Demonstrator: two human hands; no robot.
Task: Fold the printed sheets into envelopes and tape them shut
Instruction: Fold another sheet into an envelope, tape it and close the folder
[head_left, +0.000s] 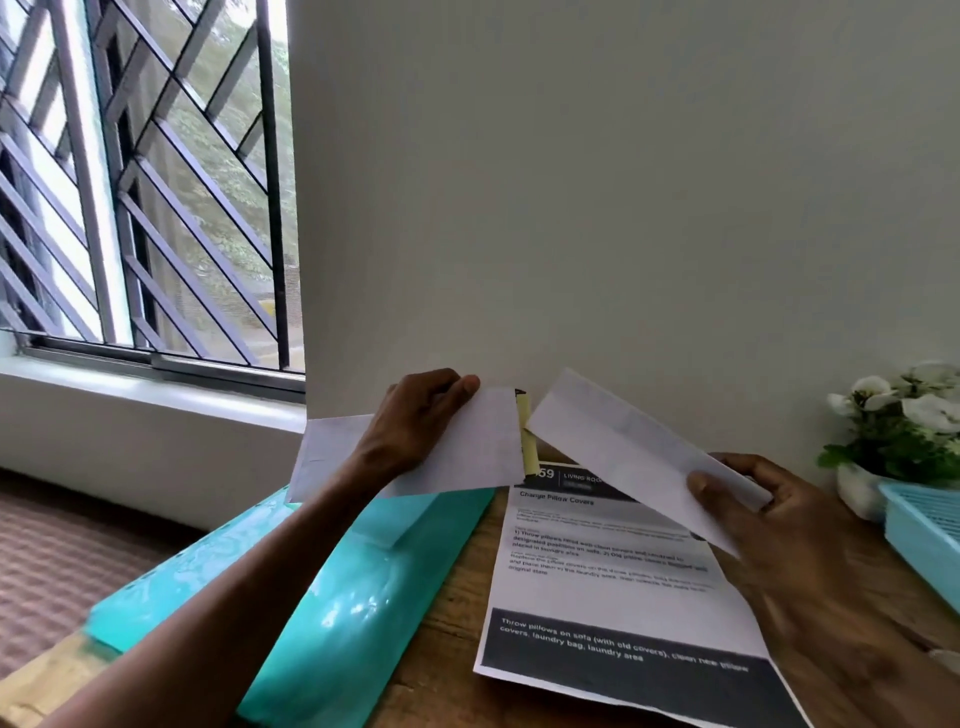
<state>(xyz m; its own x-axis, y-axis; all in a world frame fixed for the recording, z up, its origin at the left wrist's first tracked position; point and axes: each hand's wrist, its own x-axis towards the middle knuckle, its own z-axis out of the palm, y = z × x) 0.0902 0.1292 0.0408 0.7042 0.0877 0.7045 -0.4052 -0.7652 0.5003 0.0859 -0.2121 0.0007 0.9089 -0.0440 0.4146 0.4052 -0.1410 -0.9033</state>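
Lying nearest me, flat on the wooden table (447, 613), is the unfolded printed sheet (613, 587), text side up, beside a teal plastic folder (332, 597) at my left. Judgement: a single thin sheet, light and limp, will slide on the wood and crease at any careless pinch; best taken by an edge or corner with thumb on top. My right hand (779, 525) pinches one folded envelope (628, 457) at its lower end, thumb on the face, fingers behind; it angles up toward the wall. My left hand (415, 426) grips a second folded envelope (415, 457) across its middle, fingers curled over the top edge. Both are held above the table, apart from each other. Folded layers feel stiffer along the creases, so gripping near a fold should keep flaps from springing open. Whether they are taped I cannot tell. Behind the envelopes, something yellow (527, 431), partly hidden. Far right: a pale blue tray (930, 535) and white flowers (904, 410).
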